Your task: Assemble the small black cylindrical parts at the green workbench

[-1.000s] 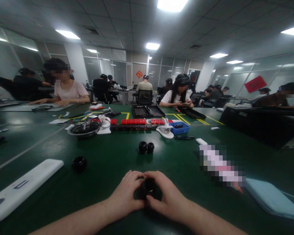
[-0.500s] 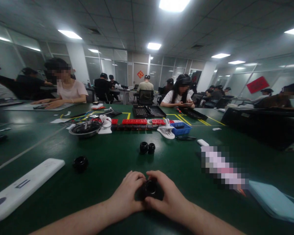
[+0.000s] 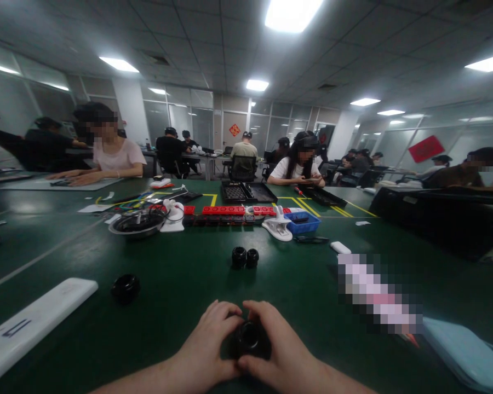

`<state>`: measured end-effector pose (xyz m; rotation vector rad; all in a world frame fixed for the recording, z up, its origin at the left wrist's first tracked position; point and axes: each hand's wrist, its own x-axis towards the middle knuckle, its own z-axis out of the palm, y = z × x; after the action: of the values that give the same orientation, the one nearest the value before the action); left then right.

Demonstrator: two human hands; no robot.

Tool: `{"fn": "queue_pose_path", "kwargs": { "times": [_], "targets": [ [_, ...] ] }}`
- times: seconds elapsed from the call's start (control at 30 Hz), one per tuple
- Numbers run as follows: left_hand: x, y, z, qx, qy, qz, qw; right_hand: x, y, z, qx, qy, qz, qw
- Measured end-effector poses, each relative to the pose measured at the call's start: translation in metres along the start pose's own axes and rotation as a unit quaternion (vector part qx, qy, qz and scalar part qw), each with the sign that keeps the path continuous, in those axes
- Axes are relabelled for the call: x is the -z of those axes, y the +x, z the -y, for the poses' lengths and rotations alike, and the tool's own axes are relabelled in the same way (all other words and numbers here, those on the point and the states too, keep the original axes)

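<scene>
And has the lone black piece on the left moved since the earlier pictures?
No; the lone black piece keeps its place just right of the long white case.

left hand [image 3: 208, 345], right hand [image 3: 282, 345] | around black hollow part [image 3: 241, 338] | green table [image 3: 176, 284]

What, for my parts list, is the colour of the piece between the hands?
The piece is black; the head view shows it.

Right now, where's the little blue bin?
In the head view, the blue bin sits right of centre on the green table, just right of a white stand and farther off than the paired black round parts.
</scene>
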<state>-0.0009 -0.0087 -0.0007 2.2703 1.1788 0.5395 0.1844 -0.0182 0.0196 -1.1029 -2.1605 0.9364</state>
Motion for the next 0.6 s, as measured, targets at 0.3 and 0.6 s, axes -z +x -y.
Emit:
{"fn": "queue_pose_path", "kwargs": {
  "times": [0.3, 0.6],
  "targets": [
    [0.000, 0.000, -0.005, 0.010, 0.004, -0.004, 1.000, 0.000, -0.004, -0.006, 0.058, 0.018, -0.017, 0.998],
    [0.000, 0.000, 0.000, -0.011, 0.011, 0.003, 1.000, 0.001, -0.003, 0.003, 0.048, -0.006, -0.005, 0.999]
  ]
}}
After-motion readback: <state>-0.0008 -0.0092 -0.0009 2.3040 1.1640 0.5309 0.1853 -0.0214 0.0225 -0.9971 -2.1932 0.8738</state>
